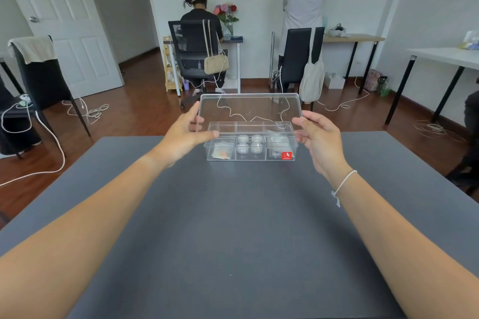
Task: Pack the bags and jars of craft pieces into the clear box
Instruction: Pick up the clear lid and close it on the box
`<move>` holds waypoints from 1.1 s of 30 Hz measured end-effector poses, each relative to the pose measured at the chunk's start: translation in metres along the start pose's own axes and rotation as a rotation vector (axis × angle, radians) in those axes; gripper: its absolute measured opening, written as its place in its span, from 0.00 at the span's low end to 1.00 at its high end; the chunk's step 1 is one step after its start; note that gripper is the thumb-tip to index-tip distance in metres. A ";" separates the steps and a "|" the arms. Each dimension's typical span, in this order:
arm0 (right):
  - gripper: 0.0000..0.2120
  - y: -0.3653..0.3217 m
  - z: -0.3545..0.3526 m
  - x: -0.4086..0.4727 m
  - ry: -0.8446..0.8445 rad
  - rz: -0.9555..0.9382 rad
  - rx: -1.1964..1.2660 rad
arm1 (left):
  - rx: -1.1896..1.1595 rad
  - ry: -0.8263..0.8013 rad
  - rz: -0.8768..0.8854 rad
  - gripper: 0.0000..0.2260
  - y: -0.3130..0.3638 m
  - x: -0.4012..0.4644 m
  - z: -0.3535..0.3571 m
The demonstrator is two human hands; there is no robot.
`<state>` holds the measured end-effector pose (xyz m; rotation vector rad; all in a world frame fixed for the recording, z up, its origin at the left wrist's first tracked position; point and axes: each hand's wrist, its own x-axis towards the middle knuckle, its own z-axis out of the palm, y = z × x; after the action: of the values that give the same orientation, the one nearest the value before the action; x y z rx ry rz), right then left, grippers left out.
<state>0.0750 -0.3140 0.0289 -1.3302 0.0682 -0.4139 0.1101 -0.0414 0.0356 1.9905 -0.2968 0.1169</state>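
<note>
A clear box (pixel 261 158) with three compartments and a red label stands near the far edge of the grey table (pixel 233 228). Its left compartment holds a small bag of craft pieces (pixel 220 153), the middle one several small clear jars (pixel 250 144), the right one more clear bags (pixel 277 143). A clear lid (pixel 250 109) hangs tilted above the box, its far edge raised. My left hand (pixel 186 134) grips the lid's left end. At the right end, my right hand (pixel 320 140) holds it too.
Beyond the table is wooden floor with white cables. One person sits at a desk with flowers, another stands at a desk on the right. Black chairs stand at the left, a white table at the right.
</note>
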 end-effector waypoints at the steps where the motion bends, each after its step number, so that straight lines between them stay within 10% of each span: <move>1: 0.10 0.001 0.000 0.000 -0.009 0.008 -0.001 | 0.035 -0.014 -0.004 0.39 -0.003 0.000 0.001; 9: 0.23 0.015 -0.004 0.001 -0.089 -0.040 -0.208 | 0.044 0.020 0.006 0.36 -0.016 0.001 0.007; 33: 0.21 0.037 -0.005 -0.002 -0.056 -0.015 -0.448 | -0.093 0.022 -0.072 0.26 -0.038 0.002 0.024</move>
<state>0.0808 -0.3117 -0.0080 -1.7832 0.1084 -0.3867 0.1208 -0.0487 -0.0076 1.9041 -0.2128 0.0781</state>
